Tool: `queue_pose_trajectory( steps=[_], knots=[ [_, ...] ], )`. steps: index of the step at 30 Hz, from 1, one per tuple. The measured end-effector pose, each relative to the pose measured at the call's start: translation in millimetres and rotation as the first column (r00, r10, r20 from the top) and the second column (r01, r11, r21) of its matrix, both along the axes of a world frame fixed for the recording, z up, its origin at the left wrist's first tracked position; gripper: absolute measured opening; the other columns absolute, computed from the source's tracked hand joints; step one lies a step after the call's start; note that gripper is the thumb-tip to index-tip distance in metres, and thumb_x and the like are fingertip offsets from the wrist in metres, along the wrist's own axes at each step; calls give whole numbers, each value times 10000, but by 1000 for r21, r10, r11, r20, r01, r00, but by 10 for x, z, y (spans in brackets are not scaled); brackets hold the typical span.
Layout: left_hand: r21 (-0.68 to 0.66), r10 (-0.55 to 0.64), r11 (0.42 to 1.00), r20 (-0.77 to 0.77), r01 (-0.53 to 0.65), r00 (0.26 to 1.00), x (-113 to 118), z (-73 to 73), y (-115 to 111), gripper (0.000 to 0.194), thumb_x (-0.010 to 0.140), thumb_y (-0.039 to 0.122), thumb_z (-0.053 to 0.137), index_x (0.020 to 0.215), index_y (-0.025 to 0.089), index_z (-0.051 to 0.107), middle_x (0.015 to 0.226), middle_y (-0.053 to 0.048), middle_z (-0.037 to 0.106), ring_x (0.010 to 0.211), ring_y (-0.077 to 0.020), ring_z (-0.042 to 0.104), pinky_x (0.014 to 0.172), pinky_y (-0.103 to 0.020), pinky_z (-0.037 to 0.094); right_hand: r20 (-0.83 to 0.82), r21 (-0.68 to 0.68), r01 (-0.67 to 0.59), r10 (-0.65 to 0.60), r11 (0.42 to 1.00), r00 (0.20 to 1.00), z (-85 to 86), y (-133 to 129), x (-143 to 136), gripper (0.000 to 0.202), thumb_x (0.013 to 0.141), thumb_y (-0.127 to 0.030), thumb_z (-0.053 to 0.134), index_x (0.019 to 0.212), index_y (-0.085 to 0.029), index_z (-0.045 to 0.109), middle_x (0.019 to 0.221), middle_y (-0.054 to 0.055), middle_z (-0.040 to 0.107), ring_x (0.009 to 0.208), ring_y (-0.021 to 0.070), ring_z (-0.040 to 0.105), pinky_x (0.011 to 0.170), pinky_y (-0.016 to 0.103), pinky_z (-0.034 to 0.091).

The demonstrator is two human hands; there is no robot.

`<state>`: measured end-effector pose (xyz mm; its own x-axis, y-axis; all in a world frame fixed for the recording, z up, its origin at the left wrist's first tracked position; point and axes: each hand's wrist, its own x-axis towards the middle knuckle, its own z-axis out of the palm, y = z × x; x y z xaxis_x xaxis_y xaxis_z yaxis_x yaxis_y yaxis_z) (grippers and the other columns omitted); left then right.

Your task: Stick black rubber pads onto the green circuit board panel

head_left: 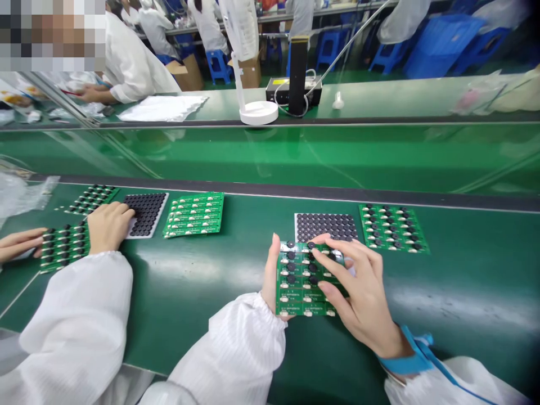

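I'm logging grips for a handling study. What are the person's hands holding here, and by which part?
The left hand holds a green circuit board panel by its left edge. The right hand rests fingertips on the panel's top face, not gripping.

Your hands on a green circuit board panel at the green workbench

Your left hand (270, 275) grips the left edge of the green circuit board panel (301, 281) dotted with black round parts, while your right hand (358, 292) spreads its fingers over it. Just behind lies a white tray of black round parts (325, 226), beside a second filled green panel (394, 228). At far left, a co-worker's hand (108, 225) rests on another tray.
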<state>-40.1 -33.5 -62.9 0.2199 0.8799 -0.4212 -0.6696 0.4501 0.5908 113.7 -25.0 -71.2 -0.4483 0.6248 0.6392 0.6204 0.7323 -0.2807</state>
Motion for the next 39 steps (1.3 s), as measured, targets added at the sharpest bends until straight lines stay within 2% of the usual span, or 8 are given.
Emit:
queue_pose_trajectory(
  steps=[4,8,13,17,20,26,34,39],
  knots=[
    [-29,68,997,-147,-73,987,31,-4,-19,618,863,712,435,1142,189,611,990,-67,695,1199,-416,528,831,-515,517,9,-29,20,-20,999,1000,15,0,-3,403,960,-329,470,1341,-197,487,1336,125,484,1267,301,387,1080,523,312],
    [-36,87,995,-211,-96,974,68,22,-31,571,885,666,445,1172,197,600,1029,-57,693,1232,-419,504,854,-526,517,-12,-20,-7,7,1000,1000,29,-11,-12,448,957,-362,467,1364,-176,471,1347,138,482,1273,311,401,1082,537,315],
    [-1,32,999,-102,-32,994,92,68,-34,443,958,521,376,1232,245,589,1103,-15,684,1279,-405,469,888,-560,481,78,-31,-69,71,997,994,35,-39,-34,477,950,-431,464,1368,-202,484,1426,131,428,1324,326,342,1114,580,277],
    [-27,-14,1000,-19,14,1000,77,72,-25,508,974,540,297,1247,235,597,1118,-24,686,1284,-411,461,891,-576,470,47,-15,-111,112,994,993,45,-57,-34,390,943,-401,489,1294,-241,550,1374,102,492,1288,307,386,1111,591,290],
    [-32,-2,999,-10,2,1000,68,58,-21,525,981,535,280,1237,217,610,1109,-35,690,1289,-417,453,886,-580,474,28,-4,-138,138,990,990,60,-60,-40,358,937,-362,509,1264,-234,577,1327,100,529,1248,291,426,1095,564,325],
    [5,25,1000,-19,-24,1000,78,69,-21,492,985,506,298,1221,212,614,1104,-40,691,1309,-417,430,904,-581,473,7,-29,-141,141,990,990,61,-53,-56,335,916,-281,553,1240,-202,584,1307,113,533,1238,294,422,1071,564,340],
    [13,-9,1000,-45,9,999,98,58,-58,455,974,525,311,1227,278,597,1120,-12,677,1287,-397,469,905,-582,467,28,-30,-57,58,998,998,11,-47,-41,467,930,-339,518,1375,-208,464,1358,122,487,1271,303,389,1077,553,341],
    [26,-2,1000,103,-1,995,107,5,-42,446,954,532,381,1216,255,612,1068,-63,691,1208,-383,552,900,-536,509,30,-48,-54,55,997,998,10,-38,-53,456,924,-338,527,1360,-207,486,1342,117,511,1259,304,408,1068,556,357]
  ],
)
